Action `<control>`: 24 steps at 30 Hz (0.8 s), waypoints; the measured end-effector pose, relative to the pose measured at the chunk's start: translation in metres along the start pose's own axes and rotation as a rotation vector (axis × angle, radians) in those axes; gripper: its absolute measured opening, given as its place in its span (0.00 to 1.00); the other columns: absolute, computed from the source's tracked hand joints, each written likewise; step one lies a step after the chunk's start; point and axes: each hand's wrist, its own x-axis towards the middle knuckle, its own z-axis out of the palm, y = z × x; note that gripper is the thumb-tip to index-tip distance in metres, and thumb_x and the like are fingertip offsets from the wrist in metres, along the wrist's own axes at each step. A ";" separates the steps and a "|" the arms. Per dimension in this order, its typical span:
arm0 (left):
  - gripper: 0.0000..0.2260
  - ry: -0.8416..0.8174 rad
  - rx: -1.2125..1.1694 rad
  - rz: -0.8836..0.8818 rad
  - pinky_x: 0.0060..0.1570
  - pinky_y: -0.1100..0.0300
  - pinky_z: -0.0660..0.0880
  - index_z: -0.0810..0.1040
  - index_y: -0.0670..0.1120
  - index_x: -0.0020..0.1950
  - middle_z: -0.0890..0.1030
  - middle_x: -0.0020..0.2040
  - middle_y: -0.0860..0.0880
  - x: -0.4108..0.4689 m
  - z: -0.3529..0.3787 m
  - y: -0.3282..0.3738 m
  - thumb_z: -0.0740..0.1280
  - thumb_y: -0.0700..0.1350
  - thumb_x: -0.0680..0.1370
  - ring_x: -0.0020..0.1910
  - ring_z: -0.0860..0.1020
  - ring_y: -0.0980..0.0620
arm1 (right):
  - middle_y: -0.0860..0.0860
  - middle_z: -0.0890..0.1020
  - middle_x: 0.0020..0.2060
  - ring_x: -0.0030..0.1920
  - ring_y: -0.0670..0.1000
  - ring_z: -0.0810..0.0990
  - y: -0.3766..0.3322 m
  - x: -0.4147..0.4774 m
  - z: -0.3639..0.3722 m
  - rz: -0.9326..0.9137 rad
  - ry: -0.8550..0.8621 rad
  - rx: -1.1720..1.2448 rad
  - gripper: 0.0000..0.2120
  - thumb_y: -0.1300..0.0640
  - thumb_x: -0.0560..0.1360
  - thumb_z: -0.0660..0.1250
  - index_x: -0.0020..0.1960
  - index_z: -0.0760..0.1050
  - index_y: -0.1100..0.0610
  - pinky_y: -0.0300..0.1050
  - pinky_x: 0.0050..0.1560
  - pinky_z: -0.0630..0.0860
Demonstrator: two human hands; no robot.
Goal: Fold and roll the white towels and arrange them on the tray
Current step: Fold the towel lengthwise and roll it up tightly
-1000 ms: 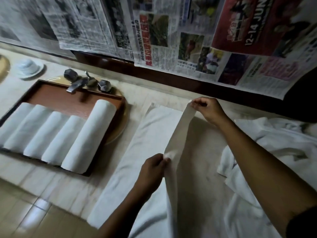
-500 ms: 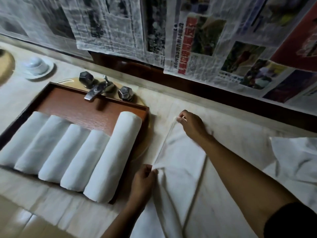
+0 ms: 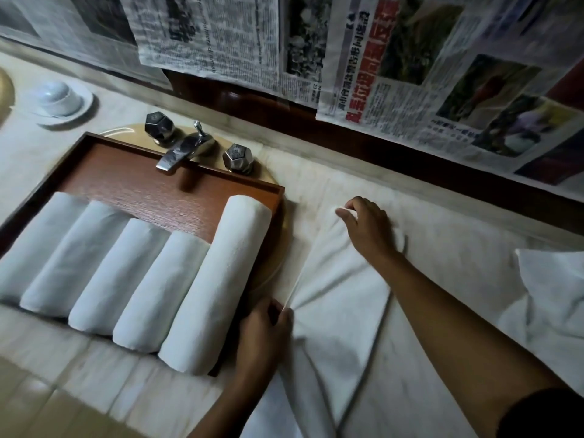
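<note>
Towel [image 3: 341, 279]: white, flat on the surface [image 3: 38, 352], just R of the tray [image 3: 126, 181]. Folded lengthwise; creases fan out from the near-left edge.
Long axis: runs from wall side toward the person, approx parallel w/ the rolled towels [image 3: 139, 273].
L hand [image 3: 264, 327]: at near end of the flap's left edge, beside the tray corner. Fingers [image 3: 284, 314] curled, pinching the bunched edge.
R hand [image 3: 369, 229]: at far end of same edge. Fingers [image 3: 344, 213] drawn together on the corner; looks like a pinch.
Key relation: flap edge spans btwn both hands, rest of towel lies to their R; each hand has one end, no reach needed.
Step (judgement): setting down a lengthwise fold; smoothing, then rolling prob. next.
Tray load: five rolls side by side, bare wood at back.
Loose pile [image 3: 556, 295]: more white cloth far R, well apart.
</note>
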 end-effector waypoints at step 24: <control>0.09 0.034 0.102 0.025 0.32 0.64 0.69 0.76 0.49 0.41 0.80 0.35 0.52 0.000 0.011 -0.005 0.72 0.50 0.78 0.35 0.77 0.59 | 0.47 0.77 0.39 0.39 0.50 0.74 0.026 -0.024 -0.070 0.423 -0.132 0.253 0.20 0.51 0.67 0.83 0.43 0.72 0.55 0.34 0.34 0.67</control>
